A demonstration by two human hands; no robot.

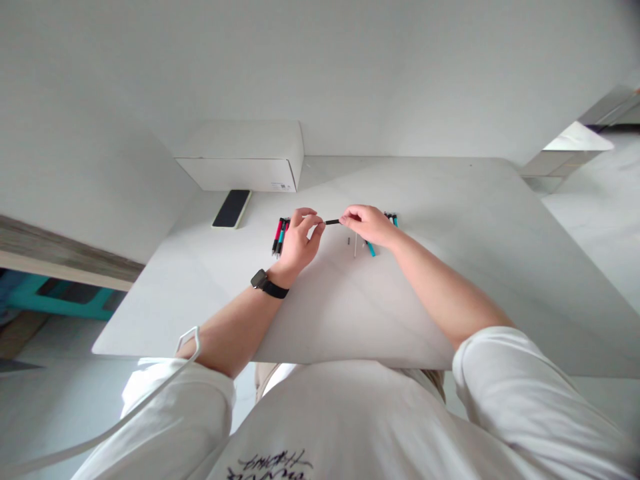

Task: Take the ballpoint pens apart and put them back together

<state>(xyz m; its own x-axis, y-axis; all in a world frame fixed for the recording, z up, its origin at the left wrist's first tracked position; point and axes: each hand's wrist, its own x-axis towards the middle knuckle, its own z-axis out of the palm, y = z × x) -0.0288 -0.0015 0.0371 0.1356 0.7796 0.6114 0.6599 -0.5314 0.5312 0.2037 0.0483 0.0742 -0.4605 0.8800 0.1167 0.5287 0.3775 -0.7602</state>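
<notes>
Over the white table my left hand and my right hand meet, each pinching one end of a short black pen part. My left wrist wears a black watch. A bunch of red, black and teal pens lies just left of my left hand. Behind and under my right hand lie a teal pen, more pens, a thin white refill and a tiny dark piece.
A white box stands at the table's back left against the wall. A black phone lies face up in front of it. A white cable hangs by my left sleeve.
</notes>
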